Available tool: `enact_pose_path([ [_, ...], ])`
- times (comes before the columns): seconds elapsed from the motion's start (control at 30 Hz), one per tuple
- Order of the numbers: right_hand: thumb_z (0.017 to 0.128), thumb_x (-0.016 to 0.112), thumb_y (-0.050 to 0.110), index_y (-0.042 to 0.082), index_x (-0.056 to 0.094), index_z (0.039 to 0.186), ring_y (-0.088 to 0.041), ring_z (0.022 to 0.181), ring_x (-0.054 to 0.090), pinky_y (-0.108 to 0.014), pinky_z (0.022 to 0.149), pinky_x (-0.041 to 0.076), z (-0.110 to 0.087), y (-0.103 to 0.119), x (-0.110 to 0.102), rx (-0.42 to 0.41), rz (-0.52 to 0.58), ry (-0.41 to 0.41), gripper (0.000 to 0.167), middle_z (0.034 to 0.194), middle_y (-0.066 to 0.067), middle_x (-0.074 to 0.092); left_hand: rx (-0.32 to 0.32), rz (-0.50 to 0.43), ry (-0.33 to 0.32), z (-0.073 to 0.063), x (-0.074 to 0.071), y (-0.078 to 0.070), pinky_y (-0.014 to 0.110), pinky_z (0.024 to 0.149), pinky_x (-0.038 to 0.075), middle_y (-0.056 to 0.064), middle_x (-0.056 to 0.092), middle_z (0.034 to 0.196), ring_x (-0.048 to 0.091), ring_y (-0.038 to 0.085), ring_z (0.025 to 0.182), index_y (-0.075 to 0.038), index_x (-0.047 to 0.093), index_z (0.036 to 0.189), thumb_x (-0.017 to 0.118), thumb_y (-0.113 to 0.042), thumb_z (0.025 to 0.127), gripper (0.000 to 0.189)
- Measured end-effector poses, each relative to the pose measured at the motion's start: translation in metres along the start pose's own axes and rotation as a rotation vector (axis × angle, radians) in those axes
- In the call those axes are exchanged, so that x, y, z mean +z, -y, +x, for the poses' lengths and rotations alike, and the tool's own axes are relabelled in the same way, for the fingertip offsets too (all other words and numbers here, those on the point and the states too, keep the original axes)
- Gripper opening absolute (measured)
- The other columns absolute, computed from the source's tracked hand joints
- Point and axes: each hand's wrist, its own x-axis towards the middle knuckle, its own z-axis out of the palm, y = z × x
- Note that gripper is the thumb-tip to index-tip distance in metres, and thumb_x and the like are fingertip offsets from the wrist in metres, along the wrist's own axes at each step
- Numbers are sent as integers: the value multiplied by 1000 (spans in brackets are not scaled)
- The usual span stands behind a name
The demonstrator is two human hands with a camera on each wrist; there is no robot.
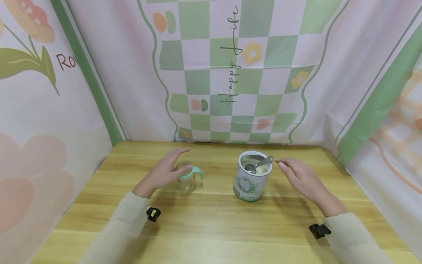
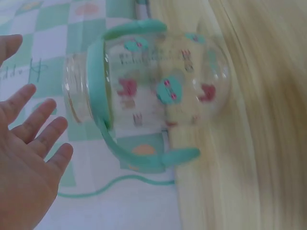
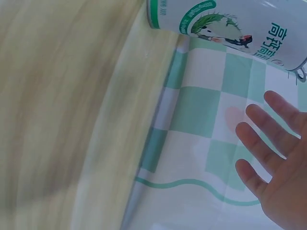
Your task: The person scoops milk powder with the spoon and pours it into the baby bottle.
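A clear baby bottle [image 1: 188, 184] with a mint-green collar and two handles stands uncapped on the table. My left hand [image 1: 162, 171] hovers beside and over its neck, fingers extended; in the left wrist view a gap shows between those fingers and the bottle [image 2: 144, 81]. To the right is an open milk powder can [image 1: 249, 187], pale powder [image 1: 262, 169] inside. Across its mouth lies a metal measuring spoon [image 1: 265, 161], its handle end jutting over the rim. Close to that end are the fingertips of my right hand [image 1: 301, 180], which holds nothing.
The wooden table [image 1: 204, 227] ends at a hanging curtain [image 1: 250, 80] with green checks behind. More printed curtains close off the left and right sides. Black wrist cameras [image 1: 153, 213] sit at both sleeve cuffs.
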Motion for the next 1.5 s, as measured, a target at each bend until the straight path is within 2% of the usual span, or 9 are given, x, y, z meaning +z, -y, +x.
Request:
enact_pose_path([
  [0.23,110,37,36,2,57,134,-41,120,54,-62,96,42,6,5,0,45,2,30,46,131,-19,59,87,-9,9,13,14,-14,51,107,40,7,43,151,40,28,137,-16,39,154,67,-41,97,68],
  [0.43,110,38,36,2,57,131,-37,113,58,-59,91,46,12,8,0,40,-6,36,45,124,-16,62,113,-13,44,24,31,-28,50,113,33,5,41,154,37,24,140,-15,38,154,68,-42,96,71],
  [0.7,109,41,36,8,59,121,-25,97,60,-49,80,49,20,13,0,23,-13,31,35,108,-8,65,89,-128,111,36,61,-37,45,113,34,2,39,155,38,20,140,-18,29,158,72,-47,92,84],
  [0.83,109,42,38,12,58,112,-20,81,54,-39,69,45,26,17,0,36,-20,51,30,93,-4,60,52,-205,133,41,75,-41,44,113,33,4,36,157,35,20,142,-22,23,160,75,-45,90,90],
  [0.93,109,41,39,13,57,107,-20,72,48,-36,63,40,30,19,-1,48,-12,73,31,83,-3,52,40,-245,137,46,85,-45,43,115,31,7,32,159,32,22,144,-21,19,160,77,-43,88,95],
  [1.07,109,39,42,13,57,104,-20,68,46,-35,60,38,34,21,-1,70,-11,101,34,78,-3,49,26,-254,140,52,99,-50,43,115,31,9,29,160,31,24,144,-19,16,161,79,-46,85,103],
  [1.3,109,37,45,15,53,93,-20,62,43,-35,57,37,38,22,-1,84,-38,119,38,72,-3,45,-49,-304,125,61,119,-56,48,113,33,-1,28,161,32,20,144,-22,17,161,84,-52,78,111],
  [1.5,108,37,46,15,53,91,-20,62,43,-35,57,37,40,23,-2,92,-49,128,39,70,-3,45,-30,-356,115,69,131,-58,49,114,31,-3,25,162,30,20,145,-18,15,162,85,-50,77,114],
])
